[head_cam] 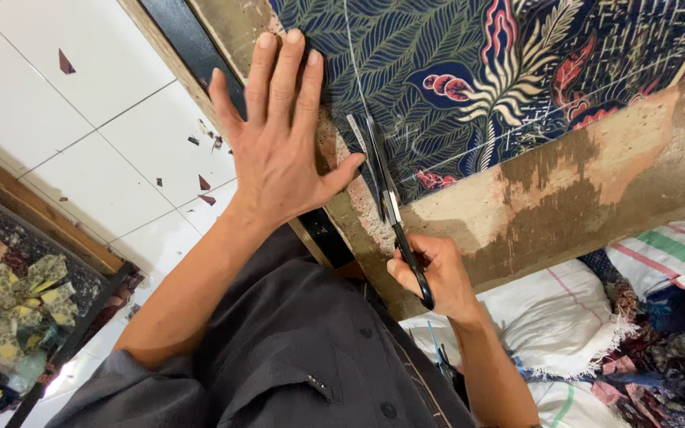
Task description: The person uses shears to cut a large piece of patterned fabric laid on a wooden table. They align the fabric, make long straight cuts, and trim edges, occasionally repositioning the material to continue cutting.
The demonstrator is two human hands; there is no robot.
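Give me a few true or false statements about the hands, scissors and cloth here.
1. The left hand lies flat on the patterned cloth. True.
2. The right hand holds a knife. False: it holds scissors.
3. The scissors' blades are at the cloth's edge. True.
4. The cloth is plain white. False: it is dark with leaf patterns.
5. The table is worn wood. True.

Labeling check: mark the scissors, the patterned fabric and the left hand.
scissors (384, 178): head view, on the blades.
patterned fabric (469, 71): head view, on the leaf print.
left hand (275, 150): head view, on the back of the hand.
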